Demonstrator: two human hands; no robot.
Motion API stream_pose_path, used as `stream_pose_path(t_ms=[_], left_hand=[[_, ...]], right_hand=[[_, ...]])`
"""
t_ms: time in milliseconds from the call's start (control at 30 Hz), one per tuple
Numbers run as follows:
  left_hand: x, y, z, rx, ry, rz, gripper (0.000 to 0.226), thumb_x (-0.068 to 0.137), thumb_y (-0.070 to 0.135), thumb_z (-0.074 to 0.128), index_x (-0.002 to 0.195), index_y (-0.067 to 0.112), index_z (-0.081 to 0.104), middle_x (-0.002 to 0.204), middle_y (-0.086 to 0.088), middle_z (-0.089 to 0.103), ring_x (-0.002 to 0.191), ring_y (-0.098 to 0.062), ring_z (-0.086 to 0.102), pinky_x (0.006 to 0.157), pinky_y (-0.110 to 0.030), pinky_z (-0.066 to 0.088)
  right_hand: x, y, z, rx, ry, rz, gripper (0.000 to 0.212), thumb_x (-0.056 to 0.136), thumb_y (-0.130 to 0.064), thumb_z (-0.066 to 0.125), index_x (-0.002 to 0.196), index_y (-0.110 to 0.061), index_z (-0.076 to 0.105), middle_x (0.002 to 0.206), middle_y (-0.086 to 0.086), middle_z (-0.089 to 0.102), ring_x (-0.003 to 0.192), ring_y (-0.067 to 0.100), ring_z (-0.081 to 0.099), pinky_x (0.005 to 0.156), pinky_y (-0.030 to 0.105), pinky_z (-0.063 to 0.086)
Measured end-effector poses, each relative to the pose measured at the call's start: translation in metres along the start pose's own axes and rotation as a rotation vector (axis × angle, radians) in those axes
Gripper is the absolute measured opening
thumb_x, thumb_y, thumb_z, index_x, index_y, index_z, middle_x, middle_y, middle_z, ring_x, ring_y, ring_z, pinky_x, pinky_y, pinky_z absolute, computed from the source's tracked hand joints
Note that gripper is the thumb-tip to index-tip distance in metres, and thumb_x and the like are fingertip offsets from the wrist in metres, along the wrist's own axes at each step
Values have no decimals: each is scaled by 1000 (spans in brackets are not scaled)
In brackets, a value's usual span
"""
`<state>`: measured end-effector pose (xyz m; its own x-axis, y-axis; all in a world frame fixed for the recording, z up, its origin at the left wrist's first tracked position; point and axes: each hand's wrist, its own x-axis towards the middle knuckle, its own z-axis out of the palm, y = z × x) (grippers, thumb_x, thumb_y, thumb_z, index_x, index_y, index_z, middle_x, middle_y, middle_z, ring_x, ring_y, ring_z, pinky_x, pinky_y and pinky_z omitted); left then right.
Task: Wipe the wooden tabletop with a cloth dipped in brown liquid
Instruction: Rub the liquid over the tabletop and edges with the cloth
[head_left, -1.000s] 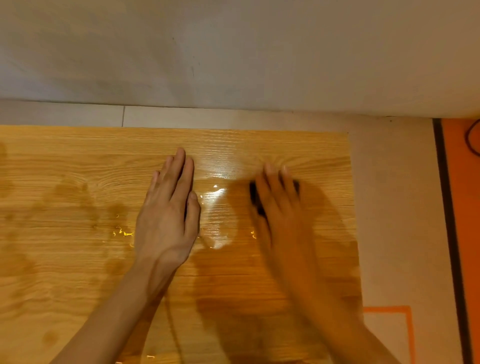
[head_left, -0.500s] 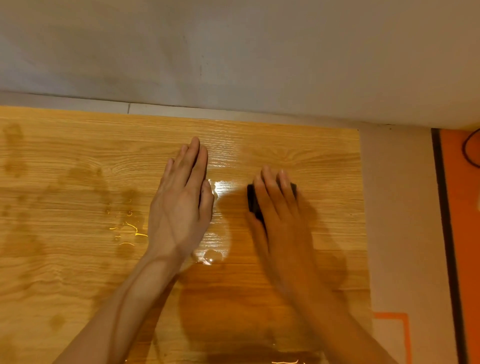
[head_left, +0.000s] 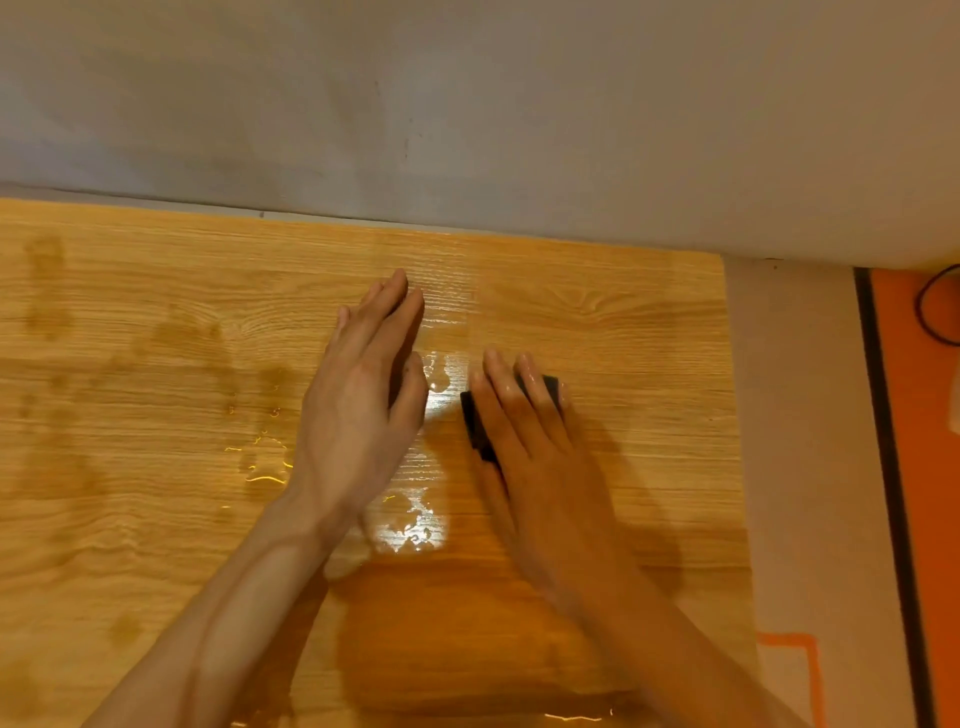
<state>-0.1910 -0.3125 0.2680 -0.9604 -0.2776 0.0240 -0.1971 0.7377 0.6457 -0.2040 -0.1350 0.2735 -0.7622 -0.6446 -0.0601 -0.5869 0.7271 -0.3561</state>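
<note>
Pale grey wall (head_left: 467, 104) runs along the far edge of the wooden tabletop (head_left: 623, 322), whose right edge gives way to a light floor (head_left: 795, 415) with a dark strip and an orange mat (head_left: 924, 467) beyond it. From my head camera, looking down, my left hand (head_left: 358, 410) lies flat on the wood near the middle, its fingers (head_left: 395, 306) straight and close together, pointing away from me toward the wall, holding nothing. Just to its right, apart from it, my right hand (head_left: 535, 447) presses down on a dark cloth (head_left: 475, 421), fingers stretched out flat over it rather than curled around it; the cloth shows at the left side of my hand and past my fingertips, and it sits on the tabletop right of centre. Between my two hands the wood shines with a wet film, and a bright glare (head_left: 410, 525) sits on the wetness nearer to me. Brown liquid (head_left: 467, 634) darkens a broad patch between my forearms, and fainter brownish stains (head_left: 182, 364) spread across the left part of the tabletop, with small glinting droplets (head_left: 262, 467) beside my left wrist.
</note>
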Motion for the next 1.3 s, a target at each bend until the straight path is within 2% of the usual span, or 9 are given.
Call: stream_pose_path(t_ms=[100, 300, 500, 600, 700, 900, 1033, 1133, 1300], left_hand=[[-17, -9, -16, 56, 12, -9, 53, 100, 17, 43, 153, 10, 41, 163, -2, 32, 155, -13, 20, 127, -27, 1], [-54, -30, -26, 113, 27, -71, 56, 104, 28, 41, 157, 11, 33, 166, 2, 26, 156, -11, 15, 127, -27, 2], [-57, -34, -19, 189, 38, -40, 57, 104, 26, 41, 157, 8, 31, 167, -2, 24, 156, -14, 15, 128, -30, 6], [-55, -35, -17, 215, 32, -52, 57, 104, 26, 38, 158, 9, 29, 167, -1, 21, 157, -13, 12, 128, -29, 4], [-56, -34, -17, 236, 30, -37, 57, 105, 27, 38, 158, 10, 29, 168, -2, 20, 157, -16, 12, 128, -32, 5], [-56, -34, -20, 218, 42, -16, 56, 103, 30, 41, 156, 12, 35, 167, -4, 23, 156, -17, 14, 127, -29, 4], [-59, -34, -19, 243, 40, -19, 57, 103, 30, 41, 156, 12, 34, 167, -3, 22, 156, -17, 12, 127, -29, 2], [-58, -34, -19, 245, 36, -14, 56, 104, 31, 39, 157, 12, 33, 168, -4, 20, 157, -18, 12, 128, -33, 4], [-57, -35, -19, 252, 49, 17, 56, 104, 31, 38, 156, 10, 35, 167, -9, 24, 156, -23, 16, 128, -31, 3]], right_hand=[[23, 10, -5, -5, -19, -50, 58, 102, -29, 36, 155, -16, 17, 163, 1, 10, 151, 19, 1, 123, 44, 10], [148, 18, -18, 31, 47, 118, 53, 106, -35, 26, 155, -15, 17, 163, 2, 12, 151, 18, 2, 123, 37, 1], [47, -15, 1, 69, 53, 98, 56, 104, -41, 21, 154, -17, 20, 162, 2, 12, 151, 22, 3, 123, 46, 9], [-7, -31, 18, 40, 79, 67, 52, 103, -31, 29, 152, -14, 24, 161, 5, 17, 150, 26, 8, 119, 49, 14], [25, -26, 18, 13, 122, 102, 63, 96, -9, 52, 152, -14, 24, 160, 7, 19, 149, 30, 12, 120, 52, 17], [82, 13, -8, -38, 78, 129, 46, 104, -17, 36, 151, -17, 31, 161, 5, 20, 150, 29, 9, 122, 45, 6], [13, 64, -28, -5, 229, 430, 48, 103, -14, 36, 150, -9, 31, 160, 11, 21, 149, 31, 12, 121, 50, 13], [14, 43, -14, 48, 351, 586, 51, 105, -22, 31, 153, -7, 23, 161, 11, 15, 150, 29, 8, 122, 47, 9], [18, -56, 38, -47, 286, 269, 53, 102, -35, 34, 148, -7, 36, 156, 11, 31, 146, 29, 24, 118, 49, 24]])
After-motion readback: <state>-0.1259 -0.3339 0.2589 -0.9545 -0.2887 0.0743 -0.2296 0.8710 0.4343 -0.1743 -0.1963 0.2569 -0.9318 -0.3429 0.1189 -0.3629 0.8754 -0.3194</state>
